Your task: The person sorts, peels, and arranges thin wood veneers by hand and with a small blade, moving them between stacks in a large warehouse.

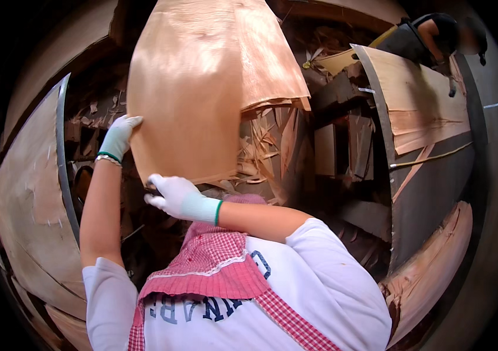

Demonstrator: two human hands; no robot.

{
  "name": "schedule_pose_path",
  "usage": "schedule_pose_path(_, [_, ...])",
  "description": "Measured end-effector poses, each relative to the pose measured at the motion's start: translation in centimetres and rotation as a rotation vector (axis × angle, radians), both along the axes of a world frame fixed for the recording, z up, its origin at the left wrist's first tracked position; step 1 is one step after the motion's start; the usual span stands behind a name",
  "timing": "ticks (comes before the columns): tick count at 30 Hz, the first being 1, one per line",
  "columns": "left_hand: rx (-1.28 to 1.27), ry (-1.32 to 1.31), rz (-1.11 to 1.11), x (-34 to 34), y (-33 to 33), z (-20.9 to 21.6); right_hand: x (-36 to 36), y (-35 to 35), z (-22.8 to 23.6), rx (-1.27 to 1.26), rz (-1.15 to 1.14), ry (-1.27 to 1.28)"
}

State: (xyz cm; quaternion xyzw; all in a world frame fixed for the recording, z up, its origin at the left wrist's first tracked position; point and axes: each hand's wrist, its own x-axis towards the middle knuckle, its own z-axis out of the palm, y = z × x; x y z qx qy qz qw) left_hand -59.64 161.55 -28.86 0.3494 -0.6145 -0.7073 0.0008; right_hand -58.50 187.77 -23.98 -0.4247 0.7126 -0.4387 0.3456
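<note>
A large pale wood veneer sheet (184, 111) stretches away from me, with a second veneer piece (269, 64) along its right side. My left hand (120, 137), in a white glove with a green cuff, grips the sheet's left edge, thumb on top and fingers mostly hidden. Just below the near left corner is my right hand (181, 198), also gloved. Its thumb and fingers close around something small and dark that I cannot make out. Whether this hand also touches the sheet is hard to tell.
Torn veneer scraps (260, 143) lie beneath the sheet. On the right, a dark board (430, 181) carries more veneer and a thin yellowish stick (430, 155). Another person (430, 41) bends over its far end. A veneer-covered board (32, 181) stands at my left.
</note>
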Motion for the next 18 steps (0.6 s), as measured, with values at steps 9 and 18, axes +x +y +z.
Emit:
schedule_pose_path(9, [-1.149,-0.448,0.227,11.7,-19.7,12.6,0.2,4.6,-5.0,0.137,0.145,-0.231])
schedule_pose_path(18, [-2.061,-0.500,0.060,38.6,-4.7,42.8,1.8,-0.5,-0.9,0.128,0.010,-0.736])
